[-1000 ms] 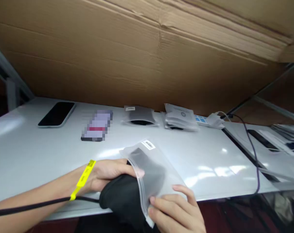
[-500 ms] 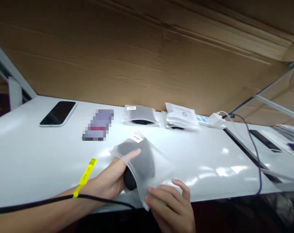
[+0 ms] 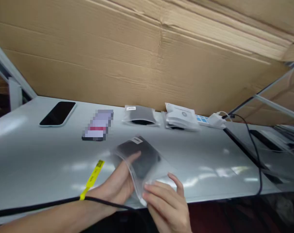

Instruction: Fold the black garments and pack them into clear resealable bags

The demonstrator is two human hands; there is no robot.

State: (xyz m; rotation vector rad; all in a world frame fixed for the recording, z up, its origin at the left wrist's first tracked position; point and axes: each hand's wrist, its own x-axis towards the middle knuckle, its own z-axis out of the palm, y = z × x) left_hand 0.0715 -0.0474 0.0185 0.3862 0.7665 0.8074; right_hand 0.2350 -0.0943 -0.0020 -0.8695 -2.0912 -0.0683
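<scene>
Two hands, one translucent bag [image 3: 147, 165] in hand over table's near edge, 6 o'clock in view.
Clock from bag: right hand [image 3: 166, 204] at 5, fingertips pinching its near corner; left hand [image 3: 120, 184] at 8, thumb stretched along bag, fingers hidden, can't tell whether it pinches. One black cable [image 3: 40, 204] crosses left wrist, one yellow tag [image 3: 92, 178] on it. One pixelated device [image 3: 97, 125] and one phone [image 3: 58, 114] at 10; one flat bag [image 3: 140, 115] at 12; one bag stack [image 3: 182, 116] near 2, count unclear; one power strip [image 3: 202, 119] past it. Held bag: tilted, dark contents showing through, ridged left edge, one white label [image 3: 136, 140] at far end. Table [image 3: 64, 152] glossy, pale grey; brown cardboard [image 3: 112, 58] behind.
</scene>
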